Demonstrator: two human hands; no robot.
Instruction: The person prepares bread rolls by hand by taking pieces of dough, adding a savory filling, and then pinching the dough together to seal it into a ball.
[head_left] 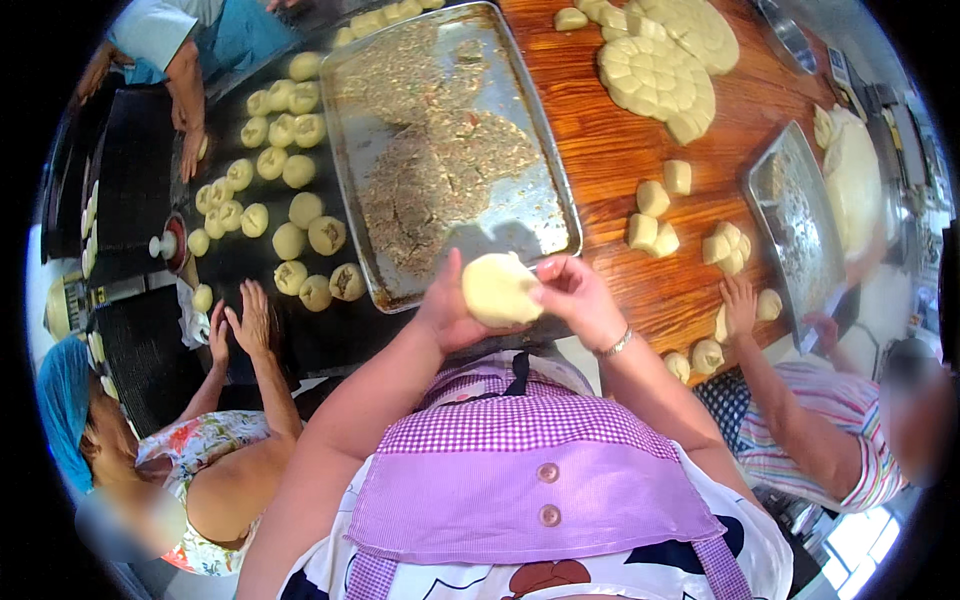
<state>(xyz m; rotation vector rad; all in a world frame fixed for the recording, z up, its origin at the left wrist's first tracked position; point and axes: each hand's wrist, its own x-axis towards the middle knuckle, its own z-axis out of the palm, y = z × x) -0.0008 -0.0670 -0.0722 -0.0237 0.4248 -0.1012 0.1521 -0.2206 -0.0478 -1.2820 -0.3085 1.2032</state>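
Observation:
Between my two hands, in front of my apron, is a flattened round of pale dough (499, 290). My left hand (446, 305) cups it from the left, mostly behind it. The fingers of my right hand (577, 298) pinch its right edge. Just beyond lies a large metal tray (545, 215) with a chopped, brownish filling (425, 160) spread over much of it. To the tray's left, several filled dough balls (326, 235) stand in rows on a black surface, some with filling showing at the top.
Cut dough pieces (653, 198) and a scored dough slab (655, 80) lie on the wooden table (560, 110). A second metal tray (800, 220) stands at the right. Co-workers' hands reach in: one pair (240, 325) at left, a hand (739, 305) at right, another (192, 150) at upper left.

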